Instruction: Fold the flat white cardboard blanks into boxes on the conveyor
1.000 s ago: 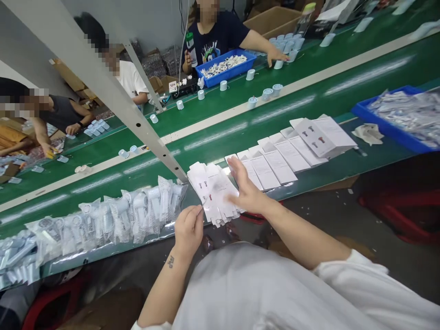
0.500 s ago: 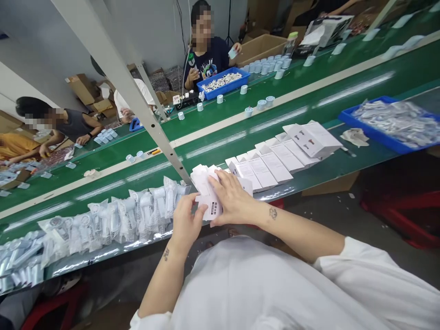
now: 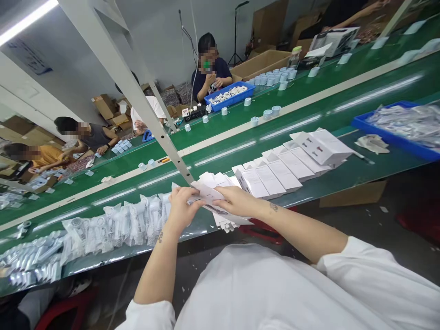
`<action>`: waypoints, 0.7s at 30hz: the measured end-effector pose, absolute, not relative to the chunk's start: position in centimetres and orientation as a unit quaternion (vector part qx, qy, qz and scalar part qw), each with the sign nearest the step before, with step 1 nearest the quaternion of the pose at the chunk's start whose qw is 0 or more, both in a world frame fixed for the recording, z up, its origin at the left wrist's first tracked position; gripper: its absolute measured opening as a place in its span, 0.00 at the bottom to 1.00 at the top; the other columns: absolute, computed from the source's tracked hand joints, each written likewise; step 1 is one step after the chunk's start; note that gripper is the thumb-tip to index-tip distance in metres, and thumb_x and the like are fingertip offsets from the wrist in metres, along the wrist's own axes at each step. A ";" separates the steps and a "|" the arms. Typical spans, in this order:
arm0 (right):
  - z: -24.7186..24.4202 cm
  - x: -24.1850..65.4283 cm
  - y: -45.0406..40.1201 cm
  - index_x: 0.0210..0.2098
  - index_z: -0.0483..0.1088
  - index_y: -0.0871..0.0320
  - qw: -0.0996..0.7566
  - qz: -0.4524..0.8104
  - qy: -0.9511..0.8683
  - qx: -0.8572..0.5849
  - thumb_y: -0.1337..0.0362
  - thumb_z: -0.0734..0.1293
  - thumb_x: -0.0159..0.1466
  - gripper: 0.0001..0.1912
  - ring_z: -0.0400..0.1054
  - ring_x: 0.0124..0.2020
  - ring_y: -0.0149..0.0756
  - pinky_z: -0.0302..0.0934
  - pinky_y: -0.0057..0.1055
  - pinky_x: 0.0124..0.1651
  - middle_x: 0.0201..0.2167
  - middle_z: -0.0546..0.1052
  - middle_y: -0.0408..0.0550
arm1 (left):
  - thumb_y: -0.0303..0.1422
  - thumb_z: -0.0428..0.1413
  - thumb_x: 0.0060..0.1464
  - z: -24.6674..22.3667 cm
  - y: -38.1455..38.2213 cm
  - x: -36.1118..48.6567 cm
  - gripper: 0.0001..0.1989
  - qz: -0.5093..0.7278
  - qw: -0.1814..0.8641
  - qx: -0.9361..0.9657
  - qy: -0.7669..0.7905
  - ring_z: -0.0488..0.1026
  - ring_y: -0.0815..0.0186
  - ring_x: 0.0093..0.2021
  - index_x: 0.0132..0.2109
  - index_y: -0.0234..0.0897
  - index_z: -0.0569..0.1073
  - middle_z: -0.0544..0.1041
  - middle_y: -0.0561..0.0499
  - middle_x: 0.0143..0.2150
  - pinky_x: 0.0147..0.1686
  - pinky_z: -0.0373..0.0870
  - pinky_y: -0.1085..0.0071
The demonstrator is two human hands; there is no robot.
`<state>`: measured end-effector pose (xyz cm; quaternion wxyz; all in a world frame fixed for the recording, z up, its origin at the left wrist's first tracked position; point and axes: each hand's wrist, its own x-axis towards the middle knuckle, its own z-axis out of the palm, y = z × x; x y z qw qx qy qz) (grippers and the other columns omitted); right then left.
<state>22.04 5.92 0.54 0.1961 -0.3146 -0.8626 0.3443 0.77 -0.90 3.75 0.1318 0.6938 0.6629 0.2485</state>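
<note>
A flat white printed carton is held between my two hands above the bench's front edge. At its left end, my left hand closes thumb and fingers on the card. My right hand grips the other end, thumb near the printed picture. Beneath it lies a stack of flat white cartons, partly covered by the held one and my right hand. To the right, several formed white boxes lean in a row, with a printed box at the end. Bagged light-blue devices stand in a row left of my left hand.
A metal post rises just beyond my hands. Behind it runs the green conveyor with small light-blue cups. A blue tray of bagged parts sits at the right. Unbagged devices lie far left. Co-workers sit opposite.
Both hands have taken hold of one flat carton and tilted it, where before they were around the carton stack. The view has shifted; the person opposite now has both hands together.
</note>
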 end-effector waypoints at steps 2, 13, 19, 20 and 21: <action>0.6 21.9 5.9 0.42 0.70 0.59 0.201 0.375 -0.854 -0.297 0.61 0.62 0.68 0.09 0.72 0.36 0.42 0.61 0.33 0.38 0.36 0.78 0.52 | 0.37 0.67 0.51 4.4 -1.0 1.0 0.11 0.223 0.165 0.666 0.692 0.64 0.49 0.53 0.43 0.45 0.81 0.81 0.48 0.46 0.57 0.57 0.50; 1.1 23.9 5.9 0.53 0.66 0.60 0.095 0.507 -0.843 -0.154 0.59 0.66 0.66 0.18 0.72 0.47 0.43 0.68 0.39 0.49 0.47 0.75 0.55 | 0.34 0.67 0.46 7.4 -3.3 0.9 0.03 0.182 0.383 0.647 0.634 0.67 0.47 0.55 0.32 0.45 0.82 0.80 0.48 0.41 0.61 0.60 0.49; -1.2 22.5 6.9 0.73 0.39 0.54 0.026 0.626 -0.778 0.045 0.47 0.83 0.42 0.72 0.60 0.67 0.50 0.60 0.42 0.64 0.66 0.62 0.57 | 0.32 0.62 0.56 7.4 -6.1 1.8 0.05 0.282 0.403 0.686 0.537 0.67 0.47 0.66 0.33 0.48 0.82 0.83 0.49 0.42 0.71 0.47 0.42; -1.6 22.1 6.9 0.73 0.37 0.54 0.007 0.643 -0.763 0.060 0.46 0.83 0.40 0.75 0.61 0.67 0.50 0.60 0.42 0.64 0.66 0.62 0.57 | 0.32 0.60 0.57 7.9 -6.5 1.6 0.07 0.256 0.410 0.694 0.533 0.64 0.46 0.68 0.35 0.49 0.83 0.83 0.49 0.43 0.71 0.44 0.39; -1.7 21.8 6.9 0.73 0.36 0.54 -0.001 0.659 -0.748 0.070 0.45 0.83 0.39 0.76 0.61 0.67 0.49 0.60 0.42 0.64 0.66 0.62 0.57 | 0.31 0.59 0.58 8.4 -6.8 1.2 0.08 0.230 0.416 0.704 0.528 0.61 0.45 0.70 0.37 0.50 0.83 0.83 0.49 0.45 0.71 0.40 0.37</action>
